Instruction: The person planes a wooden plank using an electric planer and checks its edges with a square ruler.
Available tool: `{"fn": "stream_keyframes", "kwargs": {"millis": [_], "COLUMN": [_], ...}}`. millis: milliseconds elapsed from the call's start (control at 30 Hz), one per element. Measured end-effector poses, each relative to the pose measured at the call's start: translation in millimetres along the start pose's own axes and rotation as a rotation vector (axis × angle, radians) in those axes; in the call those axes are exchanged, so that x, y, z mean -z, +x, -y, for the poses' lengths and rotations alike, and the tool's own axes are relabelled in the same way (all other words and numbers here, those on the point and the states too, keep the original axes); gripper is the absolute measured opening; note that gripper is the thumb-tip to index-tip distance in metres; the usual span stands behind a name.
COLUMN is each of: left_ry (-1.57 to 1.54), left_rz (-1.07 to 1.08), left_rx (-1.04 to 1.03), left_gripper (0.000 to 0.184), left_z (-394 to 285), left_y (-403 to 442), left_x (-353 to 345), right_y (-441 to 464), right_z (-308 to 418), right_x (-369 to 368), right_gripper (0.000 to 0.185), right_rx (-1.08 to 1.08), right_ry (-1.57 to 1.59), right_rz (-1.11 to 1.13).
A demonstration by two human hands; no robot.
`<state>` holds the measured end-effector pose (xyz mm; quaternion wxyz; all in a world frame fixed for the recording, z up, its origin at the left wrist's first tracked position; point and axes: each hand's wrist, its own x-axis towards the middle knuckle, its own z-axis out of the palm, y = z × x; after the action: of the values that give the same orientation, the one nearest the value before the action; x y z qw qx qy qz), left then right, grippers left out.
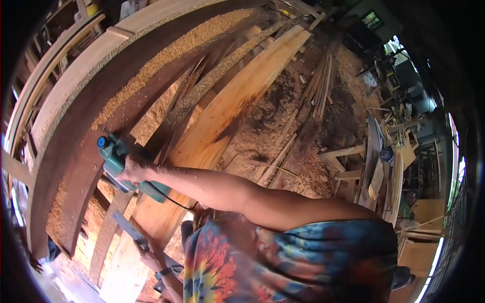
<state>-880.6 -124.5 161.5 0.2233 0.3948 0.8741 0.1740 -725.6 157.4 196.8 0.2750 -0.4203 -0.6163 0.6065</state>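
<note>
My right hand [134, 170] is wrapped round the handle of a green electric hand planer [115, 160] with a blue knob at its front. The planer is over the edge of a wide, dark brown curved plank [76, 146]; whether its sole touches the wood is hidden. A black cord [178, 203] trails from its rear. Lower down, my left hand [150, 253] is closed on a long flat piece [132, 232], grey on its face with a wooden edge, whose exact kind I cannot make out. It lies across a pale long board [202, 136].
Wood shavings [172, 53] lie along the dark plank and over the floor [283, 121]. A thick curved timber [76, 83] stands beyond it. Loose strips [318, 86] lie on the ground, and a wooden trestle [346, 159] with stacked boards is to the right.
</note>
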Motion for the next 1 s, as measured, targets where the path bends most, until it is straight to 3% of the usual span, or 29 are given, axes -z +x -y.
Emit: {"fn": "stream_keyframes", "kwargs": {"millis": [167, 533, 667, 767, 833, 900, 1000], "left_ry": [0.006, 0.007, 0.04, 0.011, 0.065, 0.04, -0.362], "left_rz": [-0.131, -0.191, -0.157, -0.244, -0.188, -0.258, -0.179], "left_rx": [-0.167, -0.266, -0.127, -0.153, -0.05, -0.113, 0.075], "left_gripper": [0.072, 0.076, 0.078, 0.079, 0.077, 0.064, 0.05], "left_z": [50.4, 61.7, 38.6, 59.1, 60.5, 41.7, -23.3], "left_y": [11.1, 18.0, 5.2, 11.4, 12.7, 2.4, -7.5], "left_x": [-28.6, -36.6, -24.2, -43.2, -43.7, -43.7, -19.3], "right_y": [-17.5, -14.5, -14.6, -13.0, -26.1, 0.3, 14.6], "right_z": [22.2, 16.2, 18.4, 20.4, 35.8, 11.2, -14.2], "right_x": [4.2, -1.7, -2.8, 3.0, 7.0, 4.5, -7.3], "right_gripper": [0.043, 0.041, 0.038, 0.029, 0.033, 0.029, 0.024], "right_rx": [-0.031, -0.05, -0.07, -0.042, 0.123, 0.175, 0.02], "right_ry": [0.047, 0.06, 0.062, 0.03, 0.077, 0.147, 0.184], "right_rz": [-0.015, -0.066, -0.045, -0.082, -0.141, -0.111, -0.026]}}
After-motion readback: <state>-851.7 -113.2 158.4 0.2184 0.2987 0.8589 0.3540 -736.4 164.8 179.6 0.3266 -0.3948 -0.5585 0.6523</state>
